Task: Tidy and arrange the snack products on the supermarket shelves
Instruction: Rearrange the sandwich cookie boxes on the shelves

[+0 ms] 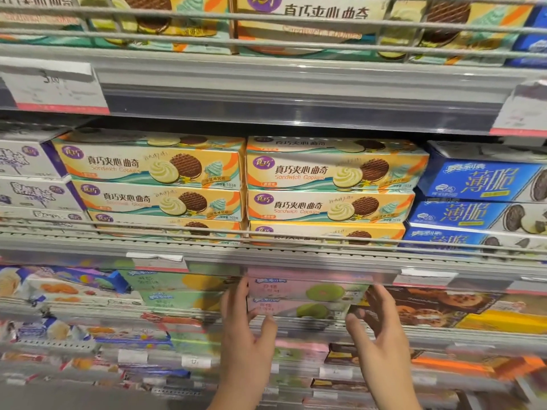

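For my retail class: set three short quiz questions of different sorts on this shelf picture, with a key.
1. True or false: both hands are at the stack of pink boxes.
2. Which boxes stand right of the yellow sandwich-cookie boxes on the same shelf? A blue, B green, C red.
3. Fill in: the pink boxes sit on the shelf ___ the yellow ones.

Key: 1 true, the left hand and right hand flank the stack's ends. 2 A, the blue boxes. 3 below.

Glossy printed cardboard cookie boxes [334,173] sit at centre; at 12 o'clock, thin matt grey metal wire rails [266,17]; at 10 o'clock, a paper price tag [50,84] behind shiny clear plastic.
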Motion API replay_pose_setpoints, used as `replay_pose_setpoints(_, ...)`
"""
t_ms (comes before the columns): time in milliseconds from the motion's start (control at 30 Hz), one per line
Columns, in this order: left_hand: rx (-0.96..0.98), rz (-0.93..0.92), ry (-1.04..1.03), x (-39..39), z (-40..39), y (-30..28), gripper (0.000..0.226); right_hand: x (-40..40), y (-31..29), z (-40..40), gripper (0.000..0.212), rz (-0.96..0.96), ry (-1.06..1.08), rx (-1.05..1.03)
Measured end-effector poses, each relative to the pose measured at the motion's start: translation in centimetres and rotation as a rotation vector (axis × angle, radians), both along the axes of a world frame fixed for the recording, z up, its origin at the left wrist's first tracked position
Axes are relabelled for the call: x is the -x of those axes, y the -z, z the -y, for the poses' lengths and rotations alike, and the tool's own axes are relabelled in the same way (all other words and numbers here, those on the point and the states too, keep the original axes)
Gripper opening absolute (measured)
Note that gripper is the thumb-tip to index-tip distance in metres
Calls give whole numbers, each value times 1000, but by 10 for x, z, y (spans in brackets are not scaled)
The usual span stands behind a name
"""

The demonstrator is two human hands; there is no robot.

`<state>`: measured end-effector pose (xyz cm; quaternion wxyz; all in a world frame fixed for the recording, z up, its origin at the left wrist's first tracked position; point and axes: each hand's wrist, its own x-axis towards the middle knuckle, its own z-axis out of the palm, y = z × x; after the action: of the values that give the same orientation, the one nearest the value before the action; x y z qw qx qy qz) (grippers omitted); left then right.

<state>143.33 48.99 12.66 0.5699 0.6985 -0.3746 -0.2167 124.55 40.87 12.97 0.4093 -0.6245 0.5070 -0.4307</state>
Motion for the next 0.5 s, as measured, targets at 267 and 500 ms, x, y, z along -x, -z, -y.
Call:
replay_pose_setpoints(267,-21,2,11,0,4,1,72,-1,0,5,51,-70,40,95)
replay_pose_setpoints(500,-7,-25,-12,8,5,3,68,2,2,1,59,-43,-34,59)
